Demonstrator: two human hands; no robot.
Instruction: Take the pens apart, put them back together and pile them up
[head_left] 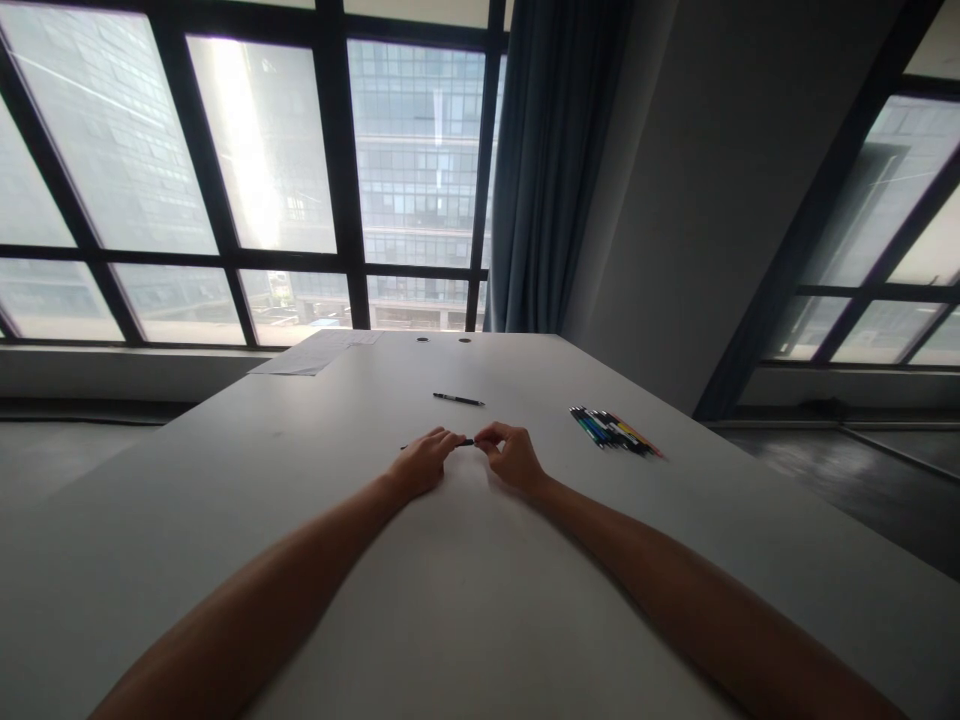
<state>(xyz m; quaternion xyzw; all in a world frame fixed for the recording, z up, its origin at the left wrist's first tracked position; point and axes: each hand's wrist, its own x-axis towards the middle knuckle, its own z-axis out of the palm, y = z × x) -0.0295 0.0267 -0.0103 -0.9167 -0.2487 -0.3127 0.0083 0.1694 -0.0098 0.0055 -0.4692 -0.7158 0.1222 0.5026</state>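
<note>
A pale grey worktop [315,520] stretches away toward the windows. A single black pen [458,399] lies flat at about 12 o'clock from the centre, well apart from the rest. A bundle of coloured pens [615,431] lies side by side toward 2 o'clock, near the right edge. Sheets of paper [315,355] rest at the far left corner, about 11 o'clock. Two small dark holes [443,340] sit near the far edge.

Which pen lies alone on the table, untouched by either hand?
The dark pen beyond the hands; another is held, and the rest are bunched at the right.
</note>
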